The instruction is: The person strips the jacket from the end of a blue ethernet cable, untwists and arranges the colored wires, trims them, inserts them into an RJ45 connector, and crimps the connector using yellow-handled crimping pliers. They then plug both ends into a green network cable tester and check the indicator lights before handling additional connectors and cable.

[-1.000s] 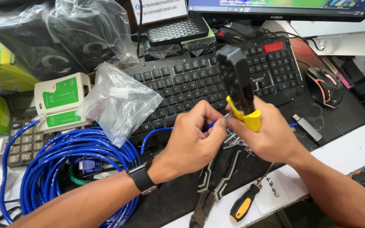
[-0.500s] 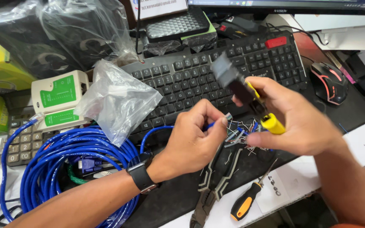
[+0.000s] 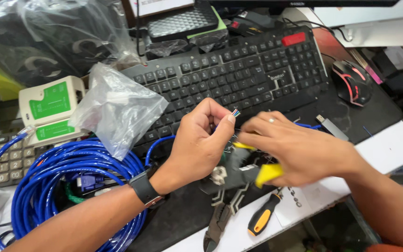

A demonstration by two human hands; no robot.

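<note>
Head view: left hand (image 3: 200, 148) pinches the blue cable (image 3: 157, 143) end, coloured wire tips (image 3: 235, 113) poking up-right past the thumb. Right hand (image 3: 299, 151), just right of the tips and blurred, looks wrapped round a yellow-handled tool (image 3: 266, 171) held low over the table (image 3: 388, 144); fingers (image 3: 257, 127) nearly touch the wires.

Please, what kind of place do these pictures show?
Probably a computer repair or network workbench: a coil of blue cable, a green and white cable tester and a black keyboard crowd the desk.
</note>
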